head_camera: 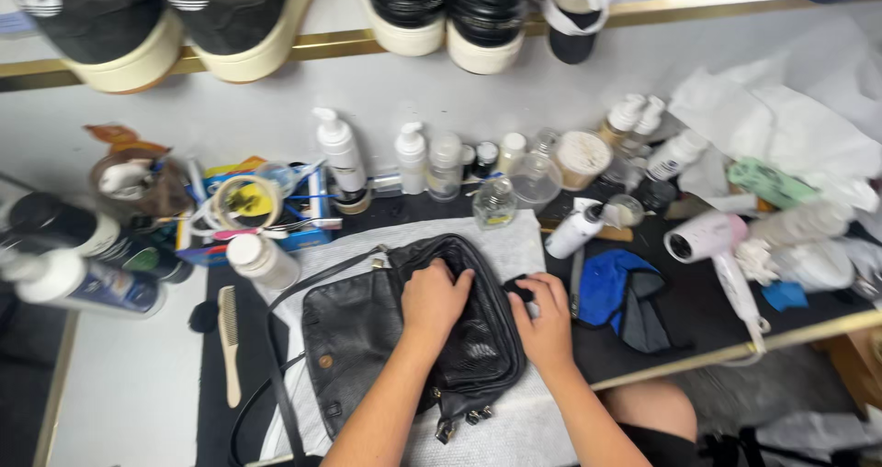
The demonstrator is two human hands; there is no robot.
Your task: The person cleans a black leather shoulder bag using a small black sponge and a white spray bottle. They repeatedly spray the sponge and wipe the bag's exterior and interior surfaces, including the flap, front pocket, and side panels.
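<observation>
A black leather shoulder bag (367, 334) lies flat on a white cloth (514, 237) in the middle of the dark worktop. My left hand (435, 297) presses down on the bag's upper middle, fingers curled over the leather. My right hand (545, 318) rests at the bag's right edge and pinches a small black piece (520, 290), perhaps a cloth or sponge, against it. The bag's strap (276, 393) trails off toward the lower left.
A row of bottles (413, 159) and jars lines the back. A pink hair dryer (721, 247) and blue cloth (611, 283) lie right; a comb (228, 338) and spray cans (83, 279) lie left. Shoes (230, 17) stand on a shelf above.
</observation>
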